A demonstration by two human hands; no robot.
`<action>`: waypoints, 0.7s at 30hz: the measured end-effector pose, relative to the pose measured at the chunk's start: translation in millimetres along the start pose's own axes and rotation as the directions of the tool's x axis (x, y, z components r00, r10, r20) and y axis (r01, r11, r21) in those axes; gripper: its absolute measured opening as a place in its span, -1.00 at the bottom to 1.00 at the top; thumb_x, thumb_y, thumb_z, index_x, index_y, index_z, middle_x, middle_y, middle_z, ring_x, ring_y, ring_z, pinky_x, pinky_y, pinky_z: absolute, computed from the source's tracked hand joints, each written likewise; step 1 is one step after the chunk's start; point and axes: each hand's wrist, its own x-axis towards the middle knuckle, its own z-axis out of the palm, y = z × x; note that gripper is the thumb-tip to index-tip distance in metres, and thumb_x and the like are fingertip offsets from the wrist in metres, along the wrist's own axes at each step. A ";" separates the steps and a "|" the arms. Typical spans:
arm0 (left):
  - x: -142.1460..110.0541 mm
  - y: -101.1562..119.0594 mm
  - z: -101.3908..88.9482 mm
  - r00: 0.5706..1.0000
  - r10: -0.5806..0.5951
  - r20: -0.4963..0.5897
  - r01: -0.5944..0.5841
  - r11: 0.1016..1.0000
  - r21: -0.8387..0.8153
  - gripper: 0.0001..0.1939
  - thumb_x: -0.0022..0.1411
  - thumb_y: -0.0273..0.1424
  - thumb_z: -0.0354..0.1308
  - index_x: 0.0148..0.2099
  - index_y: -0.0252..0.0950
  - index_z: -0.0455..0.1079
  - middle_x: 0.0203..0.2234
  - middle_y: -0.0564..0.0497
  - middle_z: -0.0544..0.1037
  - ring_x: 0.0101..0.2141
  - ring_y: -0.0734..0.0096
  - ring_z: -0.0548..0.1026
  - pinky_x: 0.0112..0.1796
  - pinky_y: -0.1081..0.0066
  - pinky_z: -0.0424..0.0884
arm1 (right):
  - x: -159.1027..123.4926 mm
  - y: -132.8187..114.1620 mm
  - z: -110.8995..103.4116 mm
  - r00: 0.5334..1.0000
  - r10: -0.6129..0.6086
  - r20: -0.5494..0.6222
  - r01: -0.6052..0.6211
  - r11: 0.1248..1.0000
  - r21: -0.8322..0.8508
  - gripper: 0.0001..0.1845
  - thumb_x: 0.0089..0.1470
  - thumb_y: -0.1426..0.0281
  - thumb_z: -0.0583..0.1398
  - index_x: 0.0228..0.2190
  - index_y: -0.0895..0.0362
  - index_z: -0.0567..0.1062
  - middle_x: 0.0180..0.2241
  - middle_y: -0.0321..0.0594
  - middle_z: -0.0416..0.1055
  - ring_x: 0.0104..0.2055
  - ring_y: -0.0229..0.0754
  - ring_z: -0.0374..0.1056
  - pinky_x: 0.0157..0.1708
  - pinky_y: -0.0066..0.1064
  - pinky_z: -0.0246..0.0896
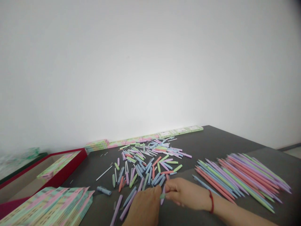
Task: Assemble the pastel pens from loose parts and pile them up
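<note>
Purple pen piece (162,200) sitting on near side of table (223,138); right hand (182,192) pinching it, fingers nearly closed; left hand (146,205) hiding own grip, cannot tell. Probably light, stiff, slick; barrel inviting pinch.

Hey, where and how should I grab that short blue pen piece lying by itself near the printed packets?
Probably pinch the short blue piece across its middle, coming from above with the left hand, thumb and finger on its two long sides. It lies flat, roughly crosswise, apart from the printed packets and loose pen parts, so both sides look reachable.
</note>
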 end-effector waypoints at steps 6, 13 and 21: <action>2.0 -0.7 -0.8 0.999 0.038 0.006 -0.037 0.999 -0.012 -0.71 0.05 -0.61 -0.08 -0.17 -0.29 0.29 -0.32 -0.13 0.55 -0.29 0.05 0.53 -0.35 0.14 0.44 | 0.1 1.8 6.4 0.997 0.003 0.073 -0.007 0.998 0.055 -0.91 0.03 0.39 0.11 -0.41 0.14 0.41 -0.66 -0.44 0.25 -0.67 -0.41 0.18 -0.66 -0.64 0.09; 1.9 2.4 -4.9 0.994 0.099 0.039 -0.100 0.995 0.027 -0.77 0.11 -0.59 -0.06 -0.20 -0.30 0.32 -0.33 -0.14 0.54 -0.30 0.07 0.52 -0.36 0.20 0.43 | 4.3 9.8 2.9 0.913 0.113 0.391 -0.251 0.912 0.323 -0.56 0.09 0.11 -0.01 -0.51 0.19 0.41 -0.73 -0.38 0.21 -0.77 -0.40 0.08 -0.73 -0.58 0.07; -0.2 -1.9 -3.8 0.996 0.085 0.005 -0.085 0.996 -0.015 -0.70 0.10 -0.61 -0.09 -0.14 -0.29 0.30 -0.28 -0.13 0.54 -0.29 0.06 0.51 -0.35 0.17 0.42 | -12.3 -19.5 -0.1 0.976 -0.165 -0.143 0.101 0.921 -0.376 -0.91 -0.02 0.34 0.21 -0.45 0.10 0.43 -0.54 -0.36 0.32 -0.46 -0.29 0.22 -0.46 -0.50 0.03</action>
